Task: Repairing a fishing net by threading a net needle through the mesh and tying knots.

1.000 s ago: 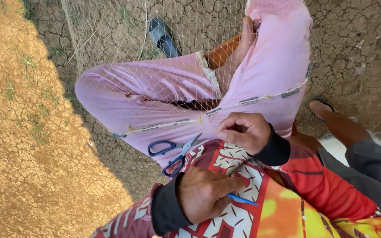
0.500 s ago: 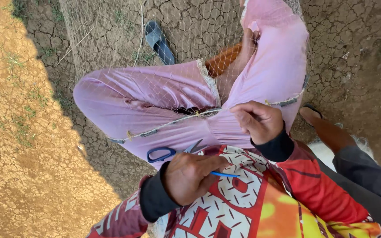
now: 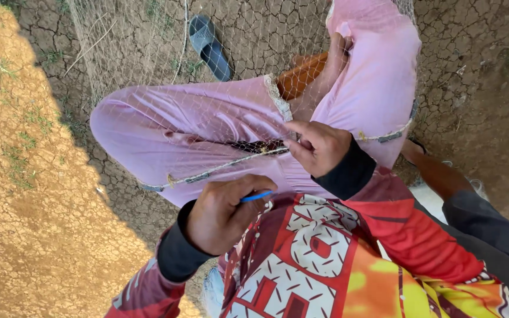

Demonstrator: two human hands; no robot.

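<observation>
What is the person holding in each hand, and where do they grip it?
The left hand is closed around a thin blue tool, only its tip showing. The right hand pinches the fishing net at its weighted edge cord.

I count two hands of mine, my left hand [image 3: 222, 215] and my right hand [image 3: 319, 144], with one thin blue tool [image 3: 256, 196] between them, and one fine mesh net [image 3: 148, 70] draped over my two pink-clad legs [image 3: 207, 126]. Along the net's edge cord I can make out about three small grey weights [image 3: 198, 176], and on the cracked ground lies one dark blue sandal [image 3: 208, 47]
</observation>
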